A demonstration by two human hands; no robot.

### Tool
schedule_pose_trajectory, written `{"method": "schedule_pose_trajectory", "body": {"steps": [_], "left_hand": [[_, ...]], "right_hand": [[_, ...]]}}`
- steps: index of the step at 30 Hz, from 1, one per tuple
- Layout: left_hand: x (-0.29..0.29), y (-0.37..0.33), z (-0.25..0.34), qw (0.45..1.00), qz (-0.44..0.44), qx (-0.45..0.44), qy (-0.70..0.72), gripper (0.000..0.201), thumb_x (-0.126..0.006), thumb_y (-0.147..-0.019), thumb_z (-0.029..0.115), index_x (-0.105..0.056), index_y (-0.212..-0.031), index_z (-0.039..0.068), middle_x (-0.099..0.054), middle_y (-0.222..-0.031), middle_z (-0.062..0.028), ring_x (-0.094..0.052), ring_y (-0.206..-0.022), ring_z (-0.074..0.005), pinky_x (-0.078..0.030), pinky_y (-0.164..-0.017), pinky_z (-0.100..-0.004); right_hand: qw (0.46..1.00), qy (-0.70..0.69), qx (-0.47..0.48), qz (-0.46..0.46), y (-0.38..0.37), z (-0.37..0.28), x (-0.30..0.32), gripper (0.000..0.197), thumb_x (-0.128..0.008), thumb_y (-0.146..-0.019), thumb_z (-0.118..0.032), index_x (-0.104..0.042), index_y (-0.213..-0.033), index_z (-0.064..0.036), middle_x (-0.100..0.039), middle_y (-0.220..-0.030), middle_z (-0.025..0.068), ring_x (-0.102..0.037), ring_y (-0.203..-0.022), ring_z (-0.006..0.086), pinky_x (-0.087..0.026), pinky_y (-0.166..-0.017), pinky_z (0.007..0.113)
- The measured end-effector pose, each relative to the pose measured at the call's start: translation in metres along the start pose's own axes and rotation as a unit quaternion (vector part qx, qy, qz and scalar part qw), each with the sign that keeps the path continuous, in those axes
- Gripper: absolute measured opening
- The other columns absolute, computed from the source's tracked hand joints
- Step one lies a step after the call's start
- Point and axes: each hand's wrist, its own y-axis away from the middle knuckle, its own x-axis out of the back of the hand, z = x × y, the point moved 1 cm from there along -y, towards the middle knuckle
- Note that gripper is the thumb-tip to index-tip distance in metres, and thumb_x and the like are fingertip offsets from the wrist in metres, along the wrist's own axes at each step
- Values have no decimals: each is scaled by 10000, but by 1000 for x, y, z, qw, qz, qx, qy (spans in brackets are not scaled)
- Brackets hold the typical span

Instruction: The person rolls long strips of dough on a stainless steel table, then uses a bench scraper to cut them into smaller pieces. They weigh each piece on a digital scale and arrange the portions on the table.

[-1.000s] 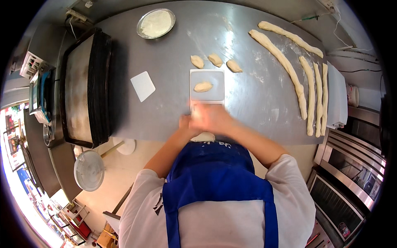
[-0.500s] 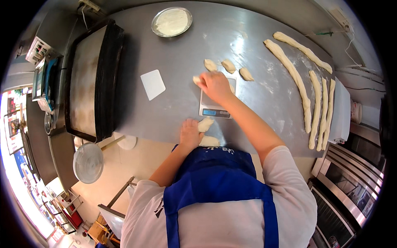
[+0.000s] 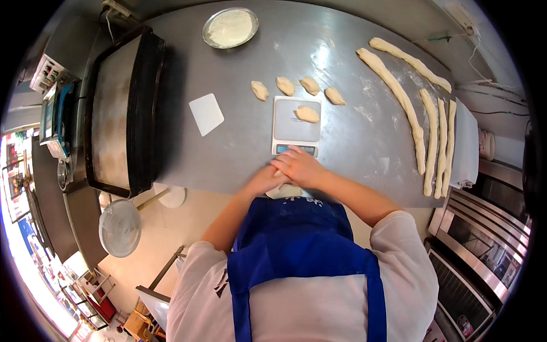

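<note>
My left hand (image 3: 265, 180) and my right hand (image 3: 303, 169) meet at the table's near edge, below the kitchen scale (image 3: 280, 147). Both are closed on a piece of dough (image 3: 278, 174), mostly hidden under my fingers. Another pale lump of dough (image 3: 285, 192) lies just below them, against my blue apron. One small dough piece (image 3: 307, 114) rests on the scale's plate. Beyond the scale several cut pieces form a loose row, from a left-hand piece (image 3: 260, 90) to a right-hand piece (image 3: 335, 96).
Long dough ropes (image 3: 399, 94) lie at the right on the floured steel table (image 3: 364, 154). A white flat scraper (image 3: 207, 114) is left of the scale. A bowl of flour (image 3: 230, 28) stands at the back. Stacked dark baking trays (image 3: 149, 114) fill the left end.
My right hand has put down a dough piece at the row's left end. It has come back toward me from over the scale and joined my left hand at the dough.
</note>
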Motion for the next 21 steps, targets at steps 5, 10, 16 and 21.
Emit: {"method": "schedule_pose_trajectory", "body": {"steps": [5,10,16,21], "left_hand": [[-20,-11,23,991,-1,-72,-114,516,-770,-771,328,-662,-1188,45,-707,-1046,-129,-672,-978,-242,-529,-877,-369],[-23,-11,5,983,55,-16,-176,464,-749,-755,317,-672,-1132,57,-721,-997,-150,-693,-938,-282,-537,-849,-390],[20,-6,39,965,-94,10,-243,412,-744,-696,352,-715,-1008,84,-725,-957,-169,-693,-950,-341,-540,-813,-420],[15,-4,68,914,-122,-44,-386,472,-756,-653,432,-728,-998,111,-736,-977,-156,-695,-951,-341,-538,-819,-451]], "right_hand": [[983,-56,-172,19,60,-6,-6,416,-699,-812,-161,-609,-1215,-109,-666,-1080,121,-665,-1000,318,-548,-853,405],[963,-34,-266,27,84,-6,-6,311,-681,-843,-203,-625,-1141,-133,-692,-1002,100,-687,-922,312,-560,-758,425],[951,3,-292,-100,54,-15,3,164,-704,-806,-249,-680,-907,-122,-722,-875,104,-699,-818,330,-560,-686,454],[960,43,-252,-116,33,-25,-10,107,-702,-761,-198,-714,-810,-104,-710,-771,138,-702,-755,333,-560,-644,454]]}}
